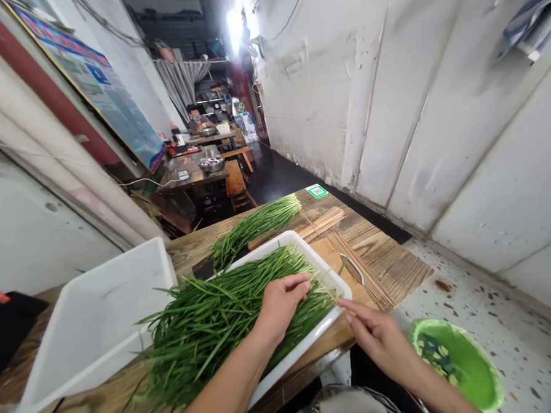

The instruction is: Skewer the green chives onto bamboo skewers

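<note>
My left hand [280, 302] rests on a heap of long green chives [217, 320] in a white tray [327, 271], its fingers curled around a few stalks at the tray's right end. My right hand [379, 336] hovers just off the tray's near right corner, its fingers pinched on a thin bamboo skewer [333, 298] that points toward the left hand.
An empty white tray [96, 314] sits to the left on the wooden table [389, 262]. A second bunch of chives [258, 223] and loose bamboo skewers [357, 264] lie behind. A green bin [468, 363] with scraps stands on the floor at the right. Tables and a person are far down the room.
</note>
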{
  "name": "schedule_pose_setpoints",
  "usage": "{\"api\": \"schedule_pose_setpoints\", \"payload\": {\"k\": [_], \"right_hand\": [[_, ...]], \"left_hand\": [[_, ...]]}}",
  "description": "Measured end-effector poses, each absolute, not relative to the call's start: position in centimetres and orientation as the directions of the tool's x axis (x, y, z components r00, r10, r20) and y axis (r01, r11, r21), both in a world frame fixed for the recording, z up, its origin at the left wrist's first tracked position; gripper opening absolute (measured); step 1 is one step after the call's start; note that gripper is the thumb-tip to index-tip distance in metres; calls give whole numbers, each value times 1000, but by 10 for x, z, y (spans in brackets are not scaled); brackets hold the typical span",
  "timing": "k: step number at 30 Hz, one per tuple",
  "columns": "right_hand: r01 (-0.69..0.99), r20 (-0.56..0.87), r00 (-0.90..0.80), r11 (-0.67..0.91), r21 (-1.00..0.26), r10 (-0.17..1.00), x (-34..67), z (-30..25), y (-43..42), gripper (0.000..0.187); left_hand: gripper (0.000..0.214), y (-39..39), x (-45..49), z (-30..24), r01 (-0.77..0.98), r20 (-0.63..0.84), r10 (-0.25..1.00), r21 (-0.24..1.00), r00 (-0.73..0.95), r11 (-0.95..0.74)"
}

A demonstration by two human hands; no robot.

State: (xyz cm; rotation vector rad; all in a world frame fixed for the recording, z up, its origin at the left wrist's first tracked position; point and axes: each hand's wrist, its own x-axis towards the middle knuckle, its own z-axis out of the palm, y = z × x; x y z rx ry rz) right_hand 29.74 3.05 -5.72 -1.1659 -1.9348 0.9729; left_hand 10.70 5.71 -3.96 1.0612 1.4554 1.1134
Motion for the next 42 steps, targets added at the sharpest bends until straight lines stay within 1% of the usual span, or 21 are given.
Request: {"api": "schedule_pose_setpoints", "payload": {"k": [5, 10, 14, 25, 35, 42], "right_hand": [[415, 152, -397, 325, -850, 905, 293, -58, 25, 36], [400, 132, -401, 302, -865, 907, 293, -58, 22, 36], [399, 125, -396, 293, -869, 909, 293, -56, 23, 36], [320, 143, -379, 275, -907, 914, 293, -58, 24, 33], [321, 133, -388, 269, -908, 912, 293, -54, 24, 34], [321, 116, -387, 251, -913, 915, 293, -53, 23, 33]], "left_hand": [[31, 57, 107, -46, 42, -180, 975, 981, -133, 187], [32, 56, 105, -50, 12, -228, 961, 973, -155, 232], [32, 57, 105, -49, 31, -253, 955, 965, -154, 260], [33, 57, 105, -47, -12, -274, 946, 961, -173, 276], [33, 57, 104, -47, 20, -265, 951, 962, -161, 272], [31, 56, 103, -49, 108, -229, 960, 963, -160, 248]]}}
